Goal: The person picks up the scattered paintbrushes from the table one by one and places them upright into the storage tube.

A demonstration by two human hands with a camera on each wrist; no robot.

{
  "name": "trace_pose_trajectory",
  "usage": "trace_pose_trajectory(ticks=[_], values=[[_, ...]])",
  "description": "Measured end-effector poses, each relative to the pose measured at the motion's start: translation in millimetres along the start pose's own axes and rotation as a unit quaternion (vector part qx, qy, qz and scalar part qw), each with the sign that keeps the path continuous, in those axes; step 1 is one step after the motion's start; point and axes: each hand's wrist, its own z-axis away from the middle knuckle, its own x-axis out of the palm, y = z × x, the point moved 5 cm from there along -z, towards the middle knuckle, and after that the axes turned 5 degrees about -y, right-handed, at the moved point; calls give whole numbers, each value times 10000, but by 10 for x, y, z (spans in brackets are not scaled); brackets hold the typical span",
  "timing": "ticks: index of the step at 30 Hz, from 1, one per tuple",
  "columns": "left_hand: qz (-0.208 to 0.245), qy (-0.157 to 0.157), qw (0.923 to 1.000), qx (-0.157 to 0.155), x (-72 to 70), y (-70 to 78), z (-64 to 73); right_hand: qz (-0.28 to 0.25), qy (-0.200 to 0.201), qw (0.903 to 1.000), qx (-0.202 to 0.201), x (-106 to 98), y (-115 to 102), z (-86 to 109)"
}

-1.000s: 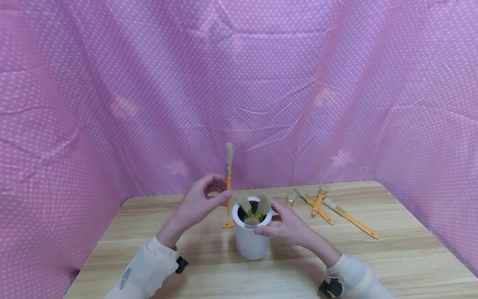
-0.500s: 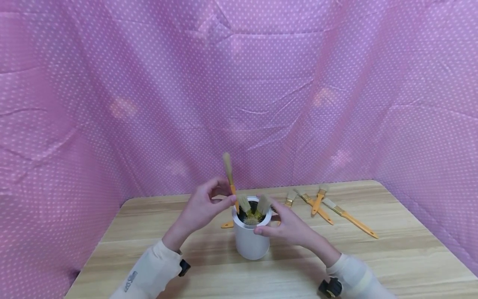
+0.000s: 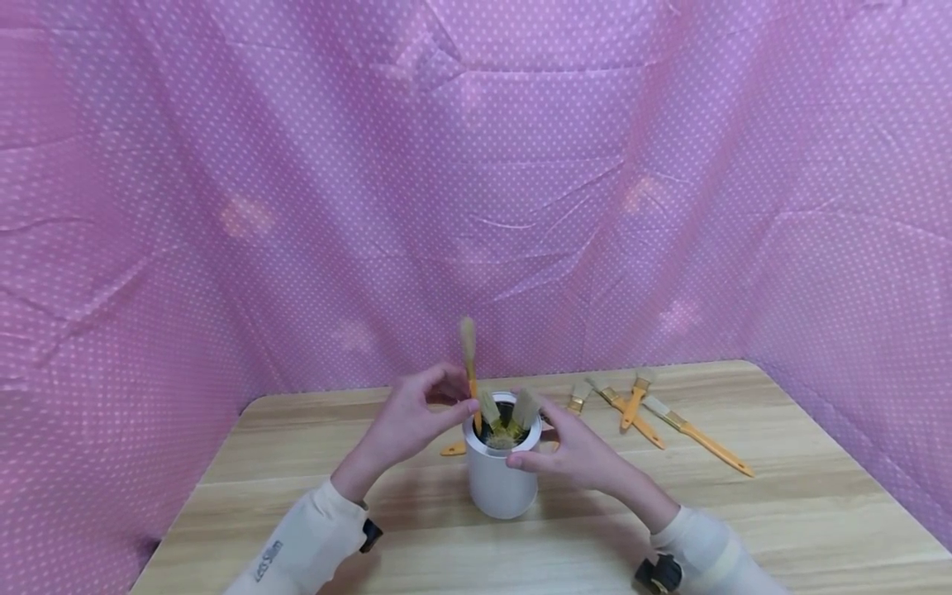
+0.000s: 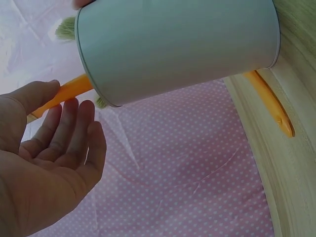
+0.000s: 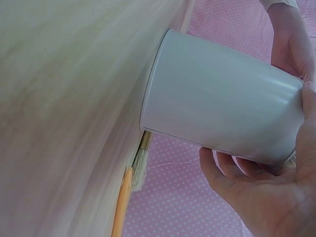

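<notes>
My left hand [image 3: 412,420] pinches a paintbrush [image 3: 468,340] between thumb and fingers, bristles up. In the left wrist view the orange handle [image 4: 74,88] of that brush dips inside the rim of the white can [image 4: 182,44]. My right hand [image 3: 583,453] grips the can at its upper right side, thumb in front and fingers behind. The can stands upright on the table. Several paintbrushes [image 3: 525,409] stand in it with their bristles up. How deep the held handle reaches is hidden by the can wall.
Right of the can lie several loose paintbrushes, two crossed [image 3: 632,405] and one long [image 3: 702,440] apart. Another orange handle [image 3: 452,449] sticks out behind the can's left side. A pink dotted curtain [image 3: 476,165] surrounds the wooden table [image 3: 283,463].
My left hand has moved right and slightly down, bringing the brush from beside the can to its opening, handle end now inside the rim. The right hand and can stay put.
</notes>
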Motion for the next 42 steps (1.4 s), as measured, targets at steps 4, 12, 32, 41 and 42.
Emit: trace_pose_trajectory(ticks=[4, 12, 32, 41, 42], values=[[-213, -31, 9998, 27, 14, -5, -2, -25, -1, 10000, 20, 1, 10, 2], [-291, 71, 9995, -130, -8, -47, -23, -60, 10, 10000, 35, -12, 8, -6], [35, 401, 9968, -695, -30, -415, -90, 76, -31, 9999, 82, -76, 12, 8], [-114, -7, 9953, -965, 117, -651, -86, 125, -37, 9999, 40, -94, 14, 12], [-51, -53, 9953, -968, 131, -656, -85, 130, -30, 9999, 54, -93, 16, 11]])
